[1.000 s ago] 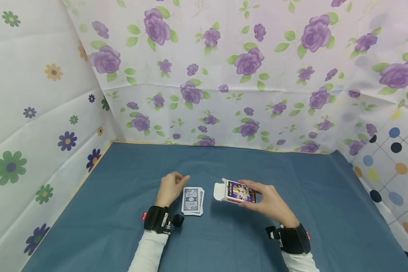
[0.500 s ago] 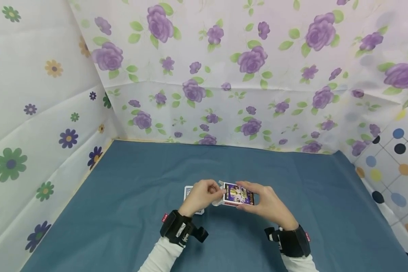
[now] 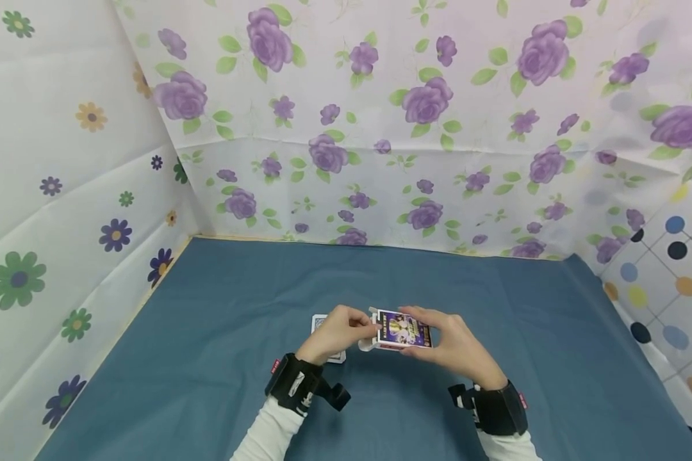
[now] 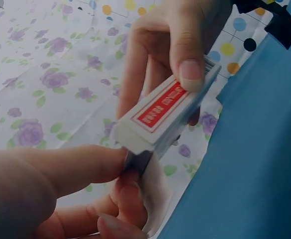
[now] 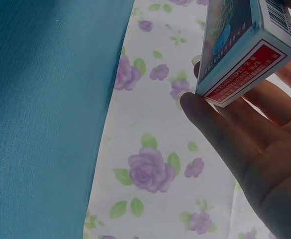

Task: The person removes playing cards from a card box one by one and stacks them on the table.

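Observation:
The right hand holds a purple playing card box between thumb and fingers, its mouth turned left. One white end flap hangs loose at that mouth. At the mouth, the left hand pinches the bluish edge of playing cards between thumb and finger; most of them are hidden inside the box. Below the left hand, a pile of cards with patterned backs lies face down on the cloth, largely covered by that hand. The right wrist view shows the box's red label and barcode end close to the fingers.
A blue cloth covers the table. Floral sheets hang behind it and at both sides. Black camera straps sit on both wrists.
The left hand has moved right from beside the card pile to the box's mouth, and its fingers now pinch cards there. The right hand and box have barely shifted.

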`<state>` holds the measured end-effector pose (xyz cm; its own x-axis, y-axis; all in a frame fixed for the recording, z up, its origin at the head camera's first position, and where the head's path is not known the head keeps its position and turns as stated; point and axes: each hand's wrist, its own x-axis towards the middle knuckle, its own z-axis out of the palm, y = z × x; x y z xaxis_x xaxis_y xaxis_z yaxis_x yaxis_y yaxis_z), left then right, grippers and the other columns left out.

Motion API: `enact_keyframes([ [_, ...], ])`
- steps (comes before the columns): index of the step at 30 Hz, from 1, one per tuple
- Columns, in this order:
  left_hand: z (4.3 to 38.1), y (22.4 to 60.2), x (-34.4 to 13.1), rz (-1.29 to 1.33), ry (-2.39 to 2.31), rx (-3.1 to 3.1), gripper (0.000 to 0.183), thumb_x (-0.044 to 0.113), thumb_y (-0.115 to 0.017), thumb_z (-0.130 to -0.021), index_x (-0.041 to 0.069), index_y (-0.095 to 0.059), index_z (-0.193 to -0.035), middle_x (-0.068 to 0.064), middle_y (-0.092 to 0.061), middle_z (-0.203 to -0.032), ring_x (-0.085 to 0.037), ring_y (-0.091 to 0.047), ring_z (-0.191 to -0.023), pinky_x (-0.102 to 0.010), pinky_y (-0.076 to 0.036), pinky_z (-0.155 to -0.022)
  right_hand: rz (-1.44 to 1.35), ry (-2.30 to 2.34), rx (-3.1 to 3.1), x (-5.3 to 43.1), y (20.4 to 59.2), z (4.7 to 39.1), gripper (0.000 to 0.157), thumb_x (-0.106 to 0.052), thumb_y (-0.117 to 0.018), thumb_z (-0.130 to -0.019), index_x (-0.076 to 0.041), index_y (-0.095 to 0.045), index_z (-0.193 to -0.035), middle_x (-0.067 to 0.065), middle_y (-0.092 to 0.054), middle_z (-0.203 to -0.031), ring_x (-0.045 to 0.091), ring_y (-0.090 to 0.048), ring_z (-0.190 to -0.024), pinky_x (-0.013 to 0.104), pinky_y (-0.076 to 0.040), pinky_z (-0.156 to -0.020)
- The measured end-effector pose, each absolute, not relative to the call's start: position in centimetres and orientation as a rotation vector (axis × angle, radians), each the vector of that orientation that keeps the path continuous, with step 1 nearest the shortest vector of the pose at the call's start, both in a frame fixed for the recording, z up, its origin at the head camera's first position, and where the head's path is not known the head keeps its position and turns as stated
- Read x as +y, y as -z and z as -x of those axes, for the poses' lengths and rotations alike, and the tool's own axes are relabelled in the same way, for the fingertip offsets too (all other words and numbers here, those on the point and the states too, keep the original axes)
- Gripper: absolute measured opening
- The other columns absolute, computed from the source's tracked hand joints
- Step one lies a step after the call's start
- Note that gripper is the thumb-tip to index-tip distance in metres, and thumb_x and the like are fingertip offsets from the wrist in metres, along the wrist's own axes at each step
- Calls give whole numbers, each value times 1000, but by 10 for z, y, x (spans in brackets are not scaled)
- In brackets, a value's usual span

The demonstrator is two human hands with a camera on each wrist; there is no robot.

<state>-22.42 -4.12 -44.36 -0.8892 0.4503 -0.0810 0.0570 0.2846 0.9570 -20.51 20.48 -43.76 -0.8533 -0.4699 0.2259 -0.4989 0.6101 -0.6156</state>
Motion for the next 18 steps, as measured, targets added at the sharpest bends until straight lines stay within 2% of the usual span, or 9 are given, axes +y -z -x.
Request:
enact_keyframes([
  [3, 224, 441, -44, -475, -1635, 2202, 23, 20, -63, -95, -1, -71, -88, -12, -65, -74, -19, -54, -67, -28, -39, -63, -830, -1077, -2786, 205, 438, 205, 64, -34, -79, -80, -18, -55, -138, 12, -61, -133, 27, -65, -111, 31, -52, -77],
  [7, 225, 438, -49, -466, -1631, 2190, 21, 17, -60, -97, -1, -70, -93, -9, -63, -70, -15, -54, -63, -29, -38, -61, -823, -1091, -2783, 206, 438, 205, 64, -34, -79, -80, -18, -55, -138, 12, -61, -134, 27, -64, -113, 32, -52, -78],
  [11, 226, 435, -57, -422, -1673, 2122, 18, 13, -55, -98, -3, -65, -99, -5, -64, -66, -14, -62, -64, -28, -45, -63, -798, -1065, -2790, 208, 439, 207, 64, -35, -79, -80, -17, -56, -137, 12, -62, -131, 21, -65, -103, 28, -49, -71],
  [14, 227, 432, -66, -393, -1717, 2059, 20, 10, -52, -99, -6, -60, -109, -10, -69, -76, -14, -67, -69, -31, -52, -73, -769, -1046, -2800, 210, 438, 207, 65, -36, -79, -79, -17, -56, -137, 11, -63, -130, 17, -64, -98, 25, -47, -69],
  [18, 231, 428, -81, -381, -1756, 2036, 32, 7, -52, -98, -10, -51, -125, -14, -70, -91, -12, -66, -72, -29, -52, -76, -738, -1059, -2806, 213, 436, 205, 66, -36, -80, -79, -18, -56, -137, 11, -61, -133, 19, -64, -104, 24, -47, -72],
])
